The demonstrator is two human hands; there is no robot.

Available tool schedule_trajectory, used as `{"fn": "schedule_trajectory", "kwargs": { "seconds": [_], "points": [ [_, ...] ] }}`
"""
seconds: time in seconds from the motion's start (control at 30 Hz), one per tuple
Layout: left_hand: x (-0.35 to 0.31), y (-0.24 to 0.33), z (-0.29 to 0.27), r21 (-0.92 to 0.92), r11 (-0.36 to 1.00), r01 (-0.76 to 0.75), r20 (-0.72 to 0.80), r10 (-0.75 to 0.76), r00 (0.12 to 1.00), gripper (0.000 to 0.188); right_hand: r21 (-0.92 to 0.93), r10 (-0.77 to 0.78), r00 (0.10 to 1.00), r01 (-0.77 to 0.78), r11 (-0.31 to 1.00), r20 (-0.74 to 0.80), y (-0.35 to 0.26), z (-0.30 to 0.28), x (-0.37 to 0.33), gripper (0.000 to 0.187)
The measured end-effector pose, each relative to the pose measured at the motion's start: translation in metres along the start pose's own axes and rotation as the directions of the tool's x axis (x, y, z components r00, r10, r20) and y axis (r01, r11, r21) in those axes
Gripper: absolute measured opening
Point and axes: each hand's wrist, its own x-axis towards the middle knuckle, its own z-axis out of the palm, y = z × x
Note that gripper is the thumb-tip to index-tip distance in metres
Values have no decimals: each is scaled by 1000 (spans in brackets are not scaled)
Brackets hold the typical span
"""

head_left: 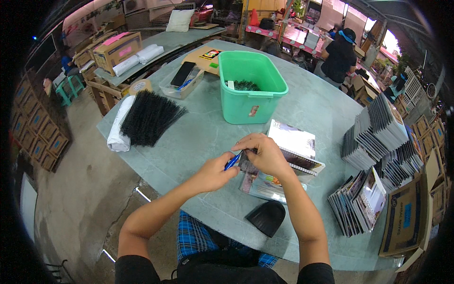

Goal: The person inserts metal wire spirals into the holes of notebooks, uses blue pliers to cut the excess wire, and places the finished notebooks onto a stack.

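Near the middle of the table, my left hand (pixel 216 173) is closed round a slim blue-handled tool (pixel 232 162); its tip points toward my other hand and its exact kind is unclear. My right hand (pixel 265 150) curls over a dark-edged notebook (pixel 248 165), its fingers bent at the edge where the tool's tip meets it. Both hands nearly touch. Under and beside my right wrist lie a notebook with a colourful cover (pixel 269 187) and spiral notebooks (pixel 295 142) with pale covers. A black rounded object (pixel 267 218) rests nearer to me.
A green bin (pixel 253 105) holding black coils stands beyond my hands. Black spiral coils (pixel 150 118) lie at left by a white roll (pixel 119 125). A phone (pixel 183 74) sits on a clear container (pixel 174 91). Stacked notebooks (pixel 376 135) and a cardboard box (pixel 404 220) are at right.
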Motion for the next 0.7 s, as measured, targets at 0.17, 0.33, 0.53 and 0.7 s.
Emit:
{"fn": "schedule_trajectory", "kwargs": {
  "seconds": [0.17,0.33,0.53,0.7],
  "points": [
    [3,-6,-2,207,978,8,-65,6,998,28,-24,69,984,-74,997,-162,-8,3,-4,21],
    [-4,2,-6,-638,542,547,534,-201,821,37,-119,118,971,-145,982,-208,-5,4,-6,15],
    [0,2,-8,-5,987,159,227,-154,962,43,-177,49,963,-99,979,-264,2,13,-8,23],
    [-12,-8,-9,-379,864,332,386,-179,905,44,-149,12,972,-49,988,-235,7,-25,37,35]
  ]
}}
